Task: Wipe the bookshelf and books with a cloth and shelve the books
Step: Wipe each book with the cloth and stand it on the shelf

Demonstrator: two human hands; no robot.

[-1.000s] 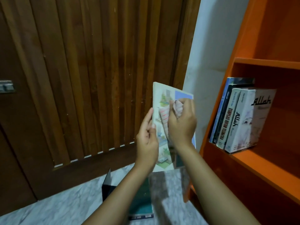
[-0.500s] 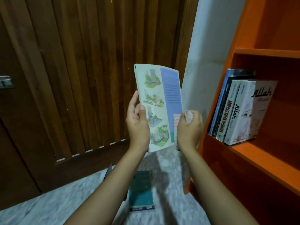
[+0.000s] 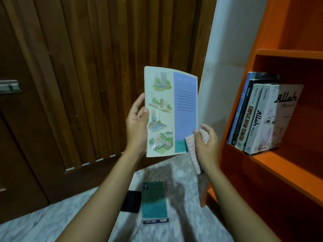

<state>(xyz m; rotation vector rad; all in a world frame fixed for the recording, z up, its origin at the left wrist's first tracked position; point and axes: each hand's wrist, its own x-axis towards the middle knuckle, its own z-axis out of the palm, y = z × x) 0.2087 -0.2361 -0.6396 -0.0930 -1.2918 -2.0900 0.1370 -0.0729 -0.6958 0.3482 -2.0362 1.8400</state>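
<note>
My left hand point(image 3: 137, 126) grips the left edge of a thin illustrated book point(image 3: 170, 110), held upright in front of me with its back cover facing me. My right hand point(image 3: 207, 145) grips a crumpled white cloth with red stripes point(image 3: 192, 151) at the book's lower right corner; the cloth's tail hangs down. The orange bookshelf point(image 3: 279, 165) stands at the right. On its middle shelf several books point(image 3: 258, 116) stand upright, the outermost white with "Allah" on its cover.
A teal book point(image 3: 153, 201) lies flat on the marble floor below my hands, with a black phone-like slab point(image 3: 132, 200) beside it on the left. A slatted wooden door point(image 3: 78, 75) fills the left and a white wall point(image 3: 227, 58) stands beside the shelf.
The book rose and turned so its back cover faces me. My right hand slid with the cloth from the upper cover down to the lower right corner.
</note>
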